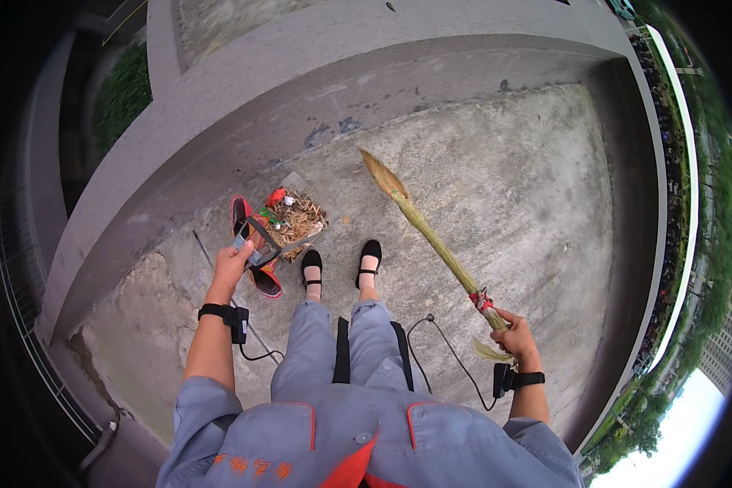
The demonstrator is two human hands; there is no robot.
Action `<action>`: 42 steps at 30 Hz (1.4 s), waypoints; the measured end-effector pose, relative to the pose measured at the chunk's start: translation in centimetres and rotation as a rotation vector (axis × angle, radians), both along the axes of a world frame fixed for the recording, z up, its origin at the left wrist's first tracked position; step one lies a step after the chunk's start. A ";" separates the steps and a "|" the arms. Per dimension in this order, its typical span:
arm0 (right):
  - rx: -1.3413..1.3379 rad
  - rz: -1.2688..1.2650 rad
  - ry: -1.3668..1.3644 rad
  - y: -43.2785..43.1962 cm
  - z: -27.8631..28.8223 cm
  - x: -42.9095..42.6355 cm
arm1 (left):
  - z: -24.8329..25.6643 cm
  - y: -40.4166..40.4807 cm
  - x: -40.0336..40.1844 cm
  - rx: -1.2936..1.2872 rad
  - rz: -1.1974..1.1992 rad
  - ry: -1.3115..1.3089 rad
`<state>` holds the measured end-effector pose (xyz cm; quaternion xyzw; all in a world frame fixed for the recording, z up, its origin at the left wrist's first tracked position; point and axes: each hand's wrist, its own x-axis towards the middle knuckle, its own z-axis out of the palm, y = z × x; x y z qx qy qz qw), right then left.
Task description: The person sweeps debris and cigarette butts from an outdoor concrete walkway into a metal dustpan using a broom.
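My left hand (232, 268) grips the grey handle frame of a dustpan (294, 182). Dry straw (299, 216) fills the pan, along with a red scrap (276, 197), a crumpled white piece (289, 200) and a green scrap (268, 214). Red-edged, dark-lined parts (266, 285) stick out at the pan's back; whether they belong to it I cannot tell. In my right hand (516, 338) is the handle end of a straw broom (433, 241), just below its red binding (481, 301). The broom slants up and left, with its brown bristle tip (385, 174) apart from the pan.
My black shoes (370, 256) stand on rough concrete floor (512, 201) right of the pan. A low concrete wall (390, 79) curves along the far side, and a ledge (637, 201) bounds the right. Cables (457, 357) hang from both wrist devices. A thin dark rod (204, 247) lies at left.
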<state>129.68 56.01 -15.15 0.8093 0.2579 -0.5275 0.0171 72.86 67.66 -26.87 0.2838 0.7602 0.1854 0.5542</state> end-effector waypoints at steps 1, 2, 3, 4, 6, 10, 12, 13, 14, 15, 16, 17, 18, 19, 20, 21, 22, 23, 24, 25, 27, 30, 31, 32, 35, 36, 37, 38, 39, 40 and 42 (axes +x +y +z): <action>0.027 0.017 -0.005 -0.2 -0.2 0.6 | 0.5 0.9 0.9 -0.003 -0.036 0.026; 0.054 0.037 -0.009 -0.1 -0.5 1.0 | 0.9 1.5 1.6 -0.003 -0.035 0.040; 0.105 0.062 -0.055 0.7 -2.1 1.4 | 1.2 2.2 2.1 0.004 -0.040 0.052; 0.116 0.130 -0.150 2.7 -3.6 1.1 | 0.8 2.3 2.2 0.024 -0.029 0.040; 0.231 0.305 -0.270 6.4 -7.0 0.6 | 0.7 3.0 2.1 -0.013 -0.072 0.064; 0.112 0.581 -0.394 9.8 -7.9 -4.6 | 1.1 3.1 2.2 -0.032 -0.087 0.112; 0.057 0.669 -0.358 8.0 -7.7 -5.6 | 0.6 3.2 2.0 -0.030 -0.087 0.136; 0.065 0.704 -0.355 6.2 -6.8 -5.7 | 0.6 3.2 1.9 -0.026 -0.075 0.139; 0.102 0.698 -0.287 4.7 -5.1 -5.5 | 0.5 3.1 1.9 -0.020 -0.062 0.141; 0.093 0.696 -0.229 3.8 -3.0 -5.1 | 0.7 3.0 1.6 -0.016 -0.051 0.145; 0.131 0.694 -0.192 2.5 -1.6 -4.4 | 0.0 2.7 1.0 -0.020 -0.067 0.149; 0.139 0.664 -0.140 1.7 0.0 -4.0 | -0.4 2.5 0.6 -0.026 -0.060 0.152; 0.158 0.654 -0.129 1.0 0.7 -3.4 | -0.4 2.5 0.6 -0.028 -0.059 0.154; 0.176 0.645 -0.117 0.7 1.1 -3.2 | -0.4 2.4 0.5 -0.030 -0.056 0.156; 0.169 0.674 -0.160 0.8 0.7 -3.4 | -0.2 2.0 0.3 -0.026 -0.029 0.111; 0.162 0.695 -0.214 1.4 0.4 -4.2 | 0.1 2.1 0.8 -0.001 -0.019 0.096; 0.157 0.715 -0.267 2.2 -0.2 -5.0 | 0.9 2.4 1.3 0.025 -0.008 0.082; 0.114 0.741 -0.308 2.7 -1.8 -5.9 | 1.4 2.5 1.7 0.052 0.003 0.068; 0.108 0.742 -0.330 3.6 -3.2 -7.6 | 1.3 2.4 1.6 0.031 -0.001 0.073; 0.102 0.742 -0.355 4.1 -4.1 -9.4 | 0.9 2.4 1.5 0.011 -0.008 0.075; 0.016 0.798 -0.343 4.3 -5.1 -12.0 | 0.6 2.3 1.0 0.012 0.047 0.020; 0.007 0.704 -0.231 1.5 -1.7 -11.9 | 0.8 0.2 -0.1 0.089 0.203 -0.187; 0.033 0.712 -0.265 -0.2 -0.5 -10.8 | 1.2 -0.5 -0.5 0.077 0.211 -0.191; 0.049 0.681 -0.266 -1.7 1.2 -10.1 | 1.0 -1.5 -1.3 0.103 0.238 -0.172; 0.121 0.667 -0.322 -4.2 7.2 -9.4 | 1.7 -5.2 -3.8 0.212 0.377 -0.272; 0.115 0.637 -0.362 -4.8 8.6 -9.5 | 3.2 -6.0 -4.7 0.229 0.409 -0.286; 0.109 0.611 -0.400 -5.0 9.6 -9.2 | 4.7 -6.9 -5.3 0.262 0.470 -0.344; 0.089 0.497 -0.415 -5.1 10.0 -9.0 | 5.1 -8.1 -6.6 0.290 0.491 -0.316; 0.064 0.378 -0.426 -5.3 10.3 -8.5 | 6.5 -9.0 -7.4 0.292 0.512 -0.313; 0.099 0.398 -0.468 -5.7 10.2 -7.6 | 9.1 -9.1 -7.2 0.331 0.565 -0.380; 0.149 0.277 -0.440 -5.0 10.5 -6.9 | 14.7 -11.2 -8.7 0.426 0.590 -0.382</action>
